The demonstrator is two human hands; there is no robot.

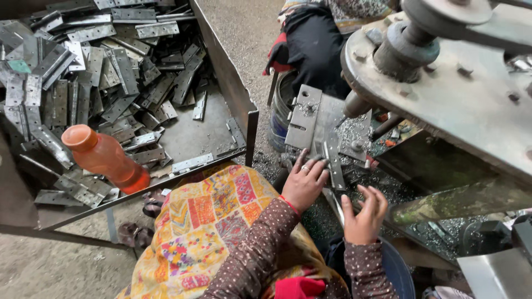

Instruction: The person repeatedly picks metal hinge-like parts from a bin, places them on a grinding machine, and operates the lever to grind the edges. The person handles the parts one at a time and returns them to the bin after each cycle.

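My left hand (305,184) rests on the work plate (310,113) of a drill press, its fingertips pressing down a narrow metal hinge strip (334,166) that lies below the drill spindle (354,105). My right hand (365,214) hovers just right of the strip with fingers spread and curled, holding nothing I can see. Metal shavings cover the plate around the strip. Both arms wear brown dotted sleeves.
A large metal tray (233,83) at left holds several loose hinge plates (83,72) and an orange bottle (105,159). The drill press head and pulley (443,66) overhang at right. A blue drum (280,119) stands behind the plate. Another person in dark cloth (316,39) sits beyond.
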